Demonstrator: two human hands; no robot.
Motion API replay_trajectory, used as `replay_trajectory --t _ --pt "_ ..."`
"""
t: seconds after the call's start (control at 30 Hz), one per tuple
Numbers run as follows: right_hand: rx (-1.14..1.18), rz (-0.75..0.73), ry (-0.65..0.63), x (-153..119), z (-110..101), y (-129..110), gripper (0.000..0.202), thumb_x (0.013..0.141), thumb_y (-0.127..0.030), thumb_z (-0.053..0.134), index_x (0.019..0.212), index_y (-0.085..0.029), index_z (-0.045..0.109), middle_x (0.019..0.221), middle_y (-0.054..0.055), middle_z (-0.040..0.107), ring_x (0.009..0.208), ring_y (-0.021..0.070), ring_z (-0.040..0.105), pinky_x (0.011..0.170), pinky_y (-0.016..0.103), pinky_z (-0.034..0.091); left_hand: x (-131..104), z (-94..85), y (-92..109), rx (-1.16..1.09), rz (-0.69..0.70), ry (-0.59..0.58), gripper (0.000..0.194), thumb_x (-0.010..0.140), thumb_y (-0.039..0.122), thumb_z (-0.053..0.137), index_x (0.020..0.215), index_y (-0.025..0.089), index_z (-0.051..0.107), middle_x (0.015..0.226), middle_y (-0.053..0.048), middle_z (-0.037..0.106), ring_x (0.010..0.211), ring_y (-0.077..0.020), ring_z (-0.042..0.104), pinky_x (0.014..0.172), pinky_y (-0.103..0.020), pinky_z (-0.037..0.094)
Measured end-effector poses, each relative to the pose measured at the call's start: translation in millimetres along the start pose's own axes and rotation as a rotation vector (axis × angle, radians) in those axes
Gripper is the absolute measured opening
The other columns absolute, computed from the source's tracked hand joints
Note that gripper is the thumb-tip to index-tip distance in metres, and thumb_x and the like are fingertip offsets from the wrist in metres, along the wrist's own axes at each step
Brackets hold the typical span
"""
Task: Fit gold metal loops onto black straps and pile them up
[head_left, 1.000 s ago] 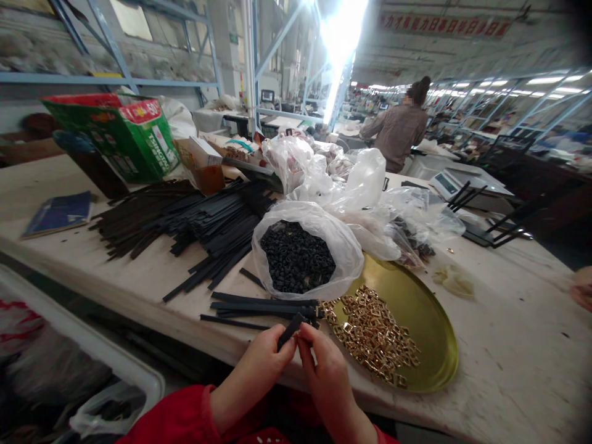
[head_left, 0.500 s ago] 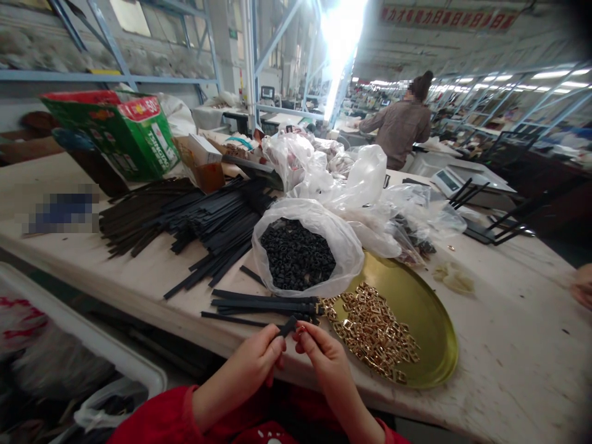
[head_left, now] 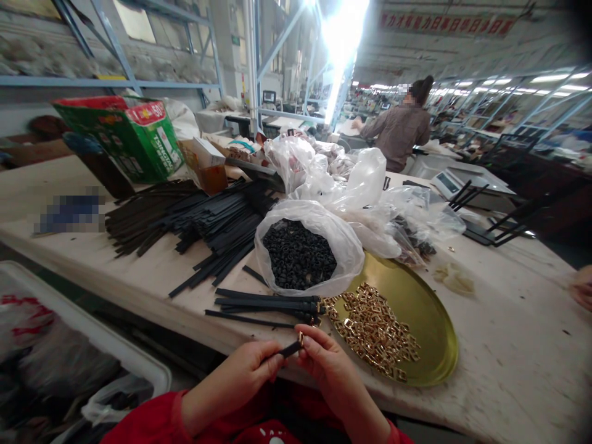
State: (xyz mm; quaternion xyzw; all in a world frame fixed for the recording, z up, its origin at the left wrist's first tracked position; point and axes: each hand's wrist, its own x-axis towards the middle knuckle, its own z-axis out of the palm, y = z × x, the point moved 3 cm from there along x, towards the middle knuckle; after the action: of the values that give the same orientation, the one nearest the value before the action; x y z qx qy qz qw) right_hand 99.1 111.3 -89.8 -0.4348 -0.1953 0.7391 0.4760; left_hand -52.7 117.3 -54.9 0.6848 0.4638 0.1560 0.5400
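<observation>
Between my hands is a dark strap (head_left: 290, 349), its end at a small gold buckle (head_left: 301, 338). My left hand (head_left: 256, 365) is closed around the strap. My right hand (head_left: 321, 354) pinches the buckle at the strap's end; whether the strap passes through it is too small to tell. Just beyond, several finished-looking straps (head_left: 268, 304) lie side by side with gold buckles at their right ends. To the right, a round gold tray (head_left: 430, 320) bears a heap of gold buckles (head_left: 377, 327). A clear plastic bag (head_left: 349, 253) full of small black loops (head_left: 298, 254) stands behind the straps.
Piles of black straps (head_left: 222, 216) and brown straps (head_left: 143, 216) spread across the table's left. Behind are a green carton (head_left: 139, 139), plastic bags (head_left: 324, 166) and a scale (head_left: 448, 183). Another person (head_left: 400, 129) stands farther back; someone's hand (head_left: 581, 288) shows at the right edge.
The strap end and gold buckle have come together between my fingers and now show more plainly. Both hands have dropped slightly, the left one moving a little to the left.
</observation>
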Motion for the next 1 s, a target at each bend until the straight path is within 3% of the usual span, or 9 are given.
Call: replay_trajectory --t 0.1,0.2,0.3,0.4,0.5,0.77,0.83,1.0 --pt "-0.024 -0.01 -0.023 -1.1 5.1 3.4 0.031 0.061 -0.032 0.076 0.088 -0.018 0.07 0.067 0.0 0.063 0.056 0.0088 0.055 0.058 0.022 0.045 0.7 0.2 2.2 0.008 0.025 0.025 0.026 0.087 0.032 0.04 0.08 0.018 0.061 0.072 0.001 0.059 0.067 -0.0147 0.052 0.063 -0.021 0.038" --pt "-0.171 -0.119 -0.023 -1.1 9.4 5.5 0.029 0.064 -0.035 0.074 0.086 -0.018 0.069 0.066 -0.001 0.063 0.058 0.0096 0.054 0.058 0.022 0.044 3.2 2.0 6.6 -0.031 0.071 0.079 0.026 0.087 0.032 0.039 0.08 0.018 0.06 0.08 -0.001 0.062 0.076 -0.0157 0.054 0.071 -0.022 0.04" --pt "-0.248 -0.215 0.047 -1.0 10.2 6.3 0.026 0.065 -0.038 0.073 0.082 -0.018 0.067 0.066 -0.002 0.061 0.058 0.0094 0.051 0.057 0.021 0.042 3.6 3.0 5.5 -0.067 0.051 0.131 0.018 0.084 0.029 0.045 0.085 0.017 0.058 0.087 -0.002 0.063 0.082 -0.0165 0.055 0.074 -0.024 0.041" --pt "-0.214 -0.22 0.086 -0.9 10.8 9.4 0.025 0.066 -0.039 0.072 0.077 -0.018 0.063 0.061 -0.004 0.057 0.053 0.0079 0.048 0.053 0.019 0.04 2.5 4.3 -0.6 -0.127 -0.038 0.124 0.015 0.081 0.028 0.047 0.086 0.016 0.055 0.078 -0.001 0.062 0.067 -0.0132 0.054 0.061 -0.022 0.042" --pt "-0.2 -0.189 -0.011 -0.7 15.0 15.3 0.027 0.066 -0.04 0.072 0.077 -0.018 0.061 0.065 -0.003 0.058 0.056 0.0088 0.049 0.054 0.02 0.041 2.9 5.3 -3.2 -0.233 -0.06 0.124 0.019 0.081 0.033 0.046 0.08 0.015 0.051 0.07 0.001 0.058 0.057 -0.0103 0.049 0.051 -0.02 0.039" --pt "-0.293 -0.148 -0.031 2.6 10.1 19.7 0.027 0.078 -0.045 0.055 0.076 -0.018 0.054 0.065 -0.002 0.054 0.057 0.0113 0.048 0.055 0.024 0.04 9.9 11.7 -10.9 -0.386 -0.208 0.094 0.023 0.075 0.041 0.045 0.072 0.018 0.043 0.054 0.005 0.052 0.039 -0.0063 0.036 0.038 -0.018 0.025" --pt "-0.409 -0.231 0.007 1.6 7.1 19.0 0.024 0.08 -0.042 0.052 0.075 -0.019 0.053 0.065 -0.002 0.053 0.058 0.0121 0.047 0.056 0.024 0.04 11.2 12.1 -12.3 -0.364 -0.233 0.119 0.021 0.075 0.038 0.044 0.069 0.018 0.043 0.051 0.006 0.05 0.039 -0.0068 0.036 0.039 -0.018 0.026" --pt "-0.839 -0.608 0.056 -4.7 6.1 11.8 0.011 0.079 -0.027 0.053 0.072 -0.019 0.054 0.073 0.001 0.056 0.071 0.0156 0.05 0.065 0.026 0.038 11.1 10.1 -12.6 -0.235 -0.175 0.213 0.018 0.075 0.031 0.046 0.063 0.018 0.043 0.053 0.005 0.05 0.048 -0.0089 0.045 0.047 -0.019 0.034"
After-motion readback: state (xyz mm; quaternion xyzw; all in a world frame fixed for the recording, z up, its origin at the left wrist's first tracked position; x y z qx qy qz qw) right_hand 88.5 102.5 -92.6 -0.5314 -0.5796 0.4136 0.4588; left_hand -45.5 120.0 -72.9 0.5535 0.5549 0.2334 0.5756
